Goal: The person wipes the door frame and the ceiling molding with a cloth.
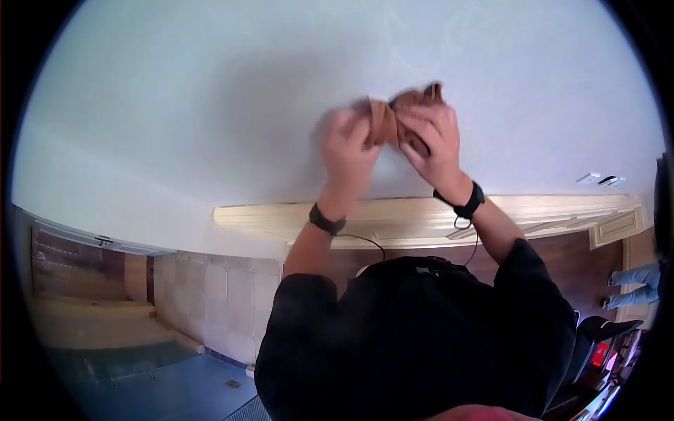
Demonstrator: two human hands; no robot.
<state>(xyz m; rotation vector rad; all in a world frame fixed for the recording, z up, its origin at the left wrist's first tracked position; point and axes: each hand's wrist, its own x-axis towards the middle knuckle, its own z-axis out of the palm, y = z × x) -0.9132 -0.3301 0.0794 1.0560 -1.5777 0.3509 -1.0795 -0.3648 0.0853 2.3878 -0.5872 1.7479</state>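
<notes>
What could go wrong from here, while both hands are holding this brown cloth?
The brown cloth is bunched between the left hand and the right hand, so a loose fold might slip free. Also, the thin cable beside the left wristband hangs in a curve and could snag during a wide movement.

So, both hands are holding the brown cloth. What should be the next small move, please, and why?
Probably the right hand should gently draw its side of the brown cloth away from the left hand. Both hands grip it, and it looks bunched and folded, mostly at the right, so opening it seems sensible. Whether it touches the wall is hard to tell.
</notes>
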